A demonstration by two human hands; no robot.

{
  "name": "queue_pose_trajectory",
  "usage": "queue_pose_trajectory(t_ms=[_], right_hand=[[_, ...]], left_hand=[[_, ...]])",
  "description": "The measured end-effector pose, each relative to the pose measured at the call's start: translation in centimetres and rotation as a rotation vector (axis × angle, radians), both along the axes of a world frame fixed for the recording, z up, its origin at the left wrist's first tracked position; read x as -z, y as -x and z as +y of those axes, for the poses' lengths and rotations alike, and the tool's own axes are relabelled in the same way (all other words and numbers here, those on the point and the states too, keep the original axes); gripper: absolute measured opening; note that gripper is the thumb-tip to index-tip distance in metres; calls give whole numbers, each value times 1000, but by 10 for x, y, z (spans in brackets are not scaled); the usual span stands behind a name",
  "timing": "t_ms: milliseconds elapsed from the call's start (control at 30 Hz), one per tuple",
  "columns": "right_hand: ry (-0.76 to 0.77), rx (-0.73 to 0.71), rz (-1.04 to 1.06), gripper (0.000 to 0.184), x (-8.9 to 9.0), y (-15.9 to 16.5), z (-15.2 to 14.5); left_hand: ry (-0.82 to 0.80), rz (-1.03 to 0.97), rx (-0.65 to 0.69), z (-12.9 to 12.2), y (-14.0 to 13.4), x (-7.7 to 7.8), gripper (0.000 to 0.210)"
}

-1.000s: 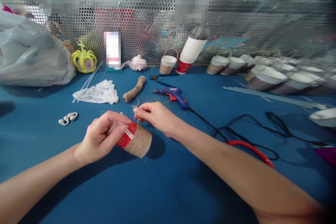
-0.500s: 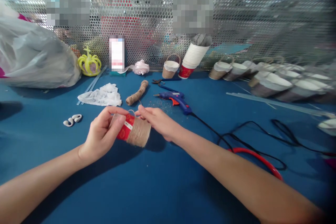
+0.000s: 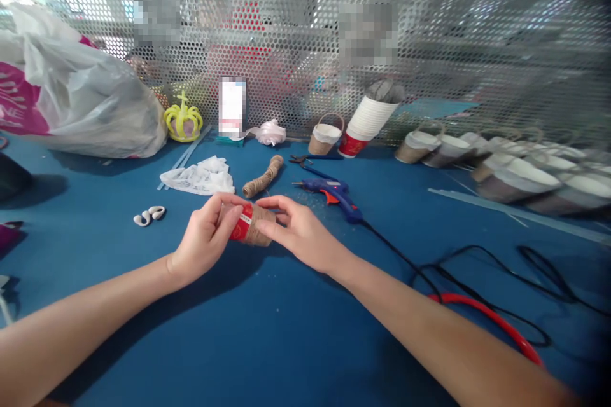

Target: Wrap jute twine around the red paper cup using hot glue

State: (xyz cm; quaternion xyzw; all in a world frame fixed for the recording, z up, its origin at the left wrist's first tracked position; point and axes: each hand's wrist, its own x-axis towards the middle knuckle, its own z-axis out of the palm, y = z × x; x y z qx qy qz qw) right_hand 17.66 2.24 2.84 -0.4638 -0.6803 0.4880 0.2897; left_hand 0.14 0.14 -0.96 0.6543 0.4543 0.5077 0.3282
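A red paper cup (image 3: 244, 222), partly wrapped in brown twine, lies on its side between my hands above the blue table. My left hand (image 3: 208, 235) is closed around the rim end. At the twine-covered end, my right hand (image 3: 298, 231) grips the cup with the thumb in front and fingers behind. Just beyond the cup lies a bundle of twine (image 3: 263, 177). To its right rests a blue glue gun (image 3: 329, 192) with a red trigger, and pliers (image 3: 315, 159) lie behind it.
Crumpled white lace (image 3: 200, 176) and white earbuds (image 3: 149, 215) lie on the left. At the back stand a phone (image 3: 232, 107), a small twine-covered bucket (image 3: 325, 138) and stacked paper cups (image 3: 370, 121). Several covered cups (image 3: 518, 177) sit right, near a black cord (image 3: 391, 248).
My right hand has moved from the cup's upper edge to grasp its twine-wrapped end. The cup has turned slightly in my hands. The whole view has shifted a little.
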Motion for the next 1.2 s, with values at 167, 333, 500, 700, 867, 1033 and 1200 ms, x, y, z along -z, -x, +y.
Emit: queue_pose_trajectory(t_ms=[167,333,500,700,867,1033,1200], right_hand=[[-25,5,-34,28,1,1,0],[-30,-12,-56,30,5,1,1],[-14,-14,-43,29,7,1,2],[-12,-4,-51,28,8,1,1],[-50,-9,-39,31,9,2,0],[-65,-5,-58,32,8,2,-1],[-59,2,-82,32,10,3,-2]], left_hand=[[-63,103,-26,-2,-1,-3,15],[-85,147,-31,-2,-3,-4,14],[-108,165,-40,-2,-3,-3,14],[-111,158,-49,-3,-3,-2,13],[-87,123,-40,-2,-3,-2,13],[-57,100,-38,-1,-3,-3,13],[-48,106,-43,-2,-3,-1,14]])
